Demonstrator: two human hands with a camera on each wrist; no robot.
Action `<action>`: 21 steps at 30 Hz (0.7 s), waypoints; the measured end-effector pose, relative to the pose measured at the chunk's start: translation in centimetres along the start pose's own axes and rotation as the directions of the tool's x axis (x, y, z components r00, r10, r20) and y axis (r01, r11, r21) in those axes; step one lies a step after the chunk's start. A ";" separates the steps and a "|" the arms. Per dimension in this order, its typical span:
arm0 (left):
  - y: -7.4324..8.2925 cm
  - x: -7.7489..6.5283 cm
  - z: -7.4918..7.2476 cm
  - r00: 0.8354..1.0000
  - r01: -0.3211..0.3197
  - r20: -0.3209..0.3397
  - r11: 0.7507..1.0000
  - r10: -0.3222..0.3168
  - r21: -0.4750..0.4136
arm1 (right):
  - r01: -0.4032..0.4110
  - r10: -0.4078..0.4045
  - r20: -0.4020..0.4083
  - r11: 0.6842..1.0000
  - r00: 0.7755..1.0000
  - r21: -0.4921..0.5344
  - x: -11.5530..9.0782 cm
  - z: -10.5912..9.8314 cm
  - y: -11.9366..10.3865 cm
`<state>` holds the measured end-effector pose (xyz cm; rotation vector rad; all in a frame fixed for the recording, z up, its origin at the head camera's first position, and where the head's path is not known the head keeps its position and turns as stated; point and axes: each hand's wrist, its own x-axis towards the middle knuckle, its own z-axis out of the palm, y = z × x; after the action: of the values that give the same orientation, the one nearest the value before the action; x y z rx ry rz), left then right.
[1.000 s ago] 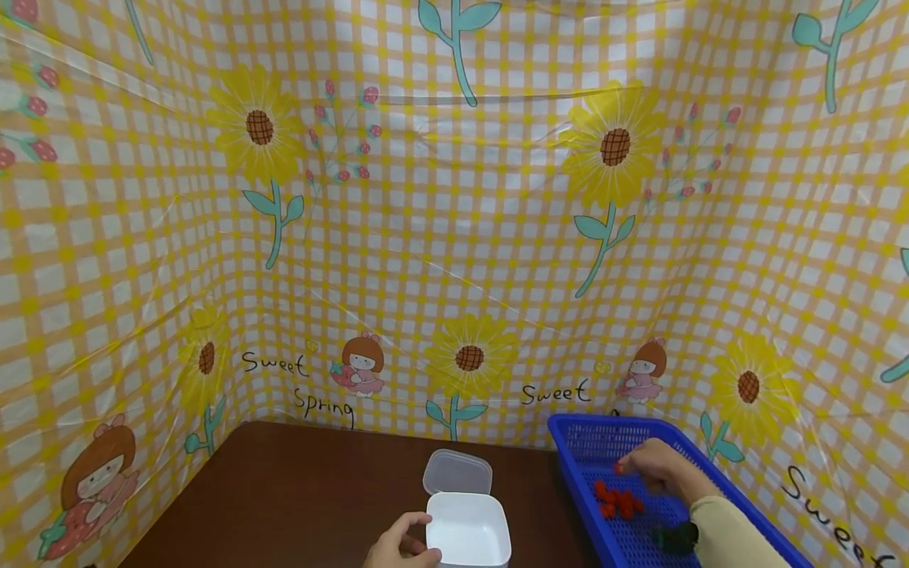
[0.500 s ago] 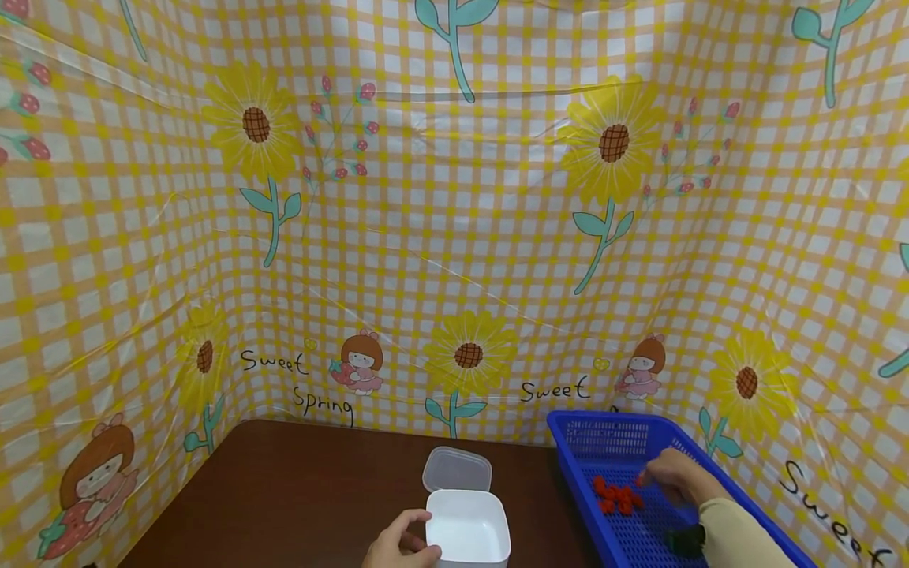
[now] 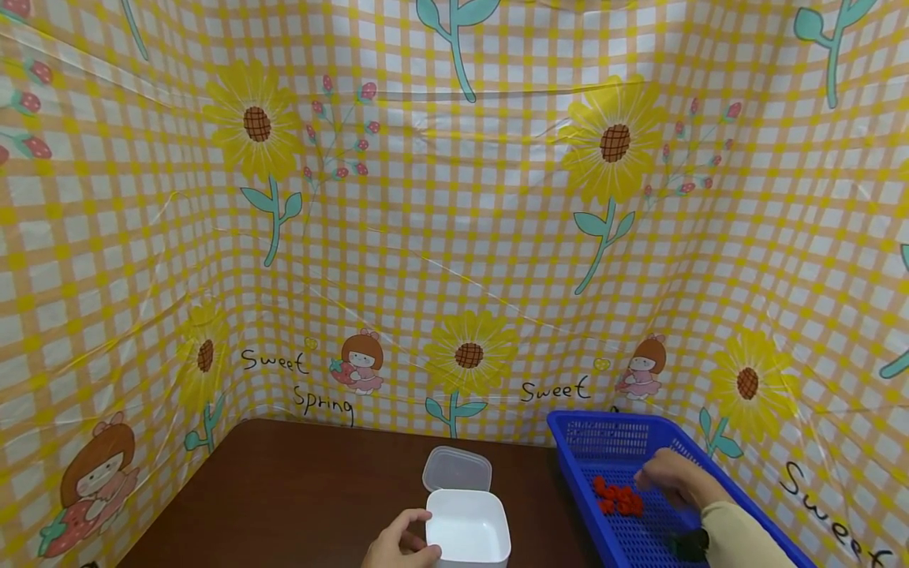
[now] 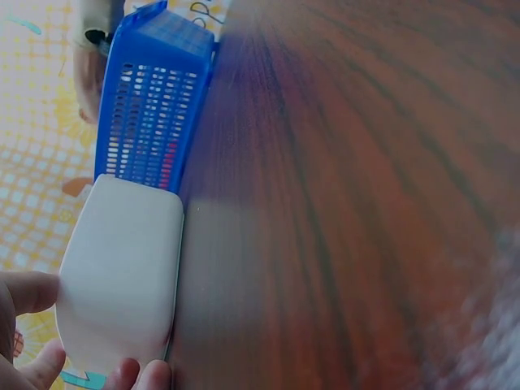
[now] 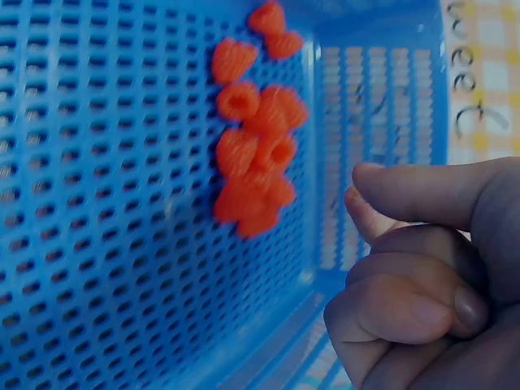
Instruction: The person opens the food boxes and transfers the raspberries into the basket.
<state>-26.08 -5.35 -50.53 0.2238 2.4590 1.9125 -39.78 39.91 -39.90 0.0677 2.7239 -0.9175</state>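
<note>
My left hand (image 3: 403, 543) grips the left side of a white square container (image 3: 469, 525) on the dark brown table. In the left wrist view its thumb and fingertips press the outer wall of the container (image 4: 122, 268). The inside, seen from the head view, is bare white. My right hand (image 3: 678, 477) is over the blue basket with its fingers curled. Nothing shows between thumb and index finger of the right hand (image 5: 422, 268) in the right wrist view. Beside it, a cluster of red raspberries (image 5: 236, 154) lies on the basket floor, several with hollow centres.
A translucent lid (image 3: 458, 469) lies just behind the white container. The blue perforated basket (image 3: 568, 473) has raised walls and stands at the table's right side. Checkered sunflower cloth (image 3: 469, 237) hangs behind and along both sides.
A second ago my right hand pinched a red raspberry over the basket. It has moved slightly right and lower, and no raspberry shows in its fingers now. The left hand stays on the container.
</note>
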 end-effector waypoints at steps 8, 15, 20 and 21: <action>0.1 0.0 0.0 1.000 0.002 -0.010 1.000 -0.002 -0.001 | 0.144 -0.149 0.035 0.982 0.988 0.122 -1.4 0.5 -4.1; -0.2 0.2 -0.1 1.000 0.015 0.000 1.000 -0.015 -0.001 | 0.289 -0.302 0.058 0.943 0.952 0.166 -2.5 1.5 -7.6; -0.5 0.3 -0.1 1.000 0.009 0.015 1.000 -0.009 -0.014 | 0.331 -0.350 0.079 0.925 0.934 0.189 -3.2 2.7 -10.2; -0.6 0.3 -0.1 1.000 0.004 0.016 1.000 -0.004 -0.018 | 0.331 -0.352 0.085 0.923 0.932 0.195 -3.4 3.0 -10.7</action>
<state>-26.48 -5.51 -51.03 0.2328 2.4293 1.9225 -37.20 29.70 -34.98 -0.4299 2.5806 -1.2145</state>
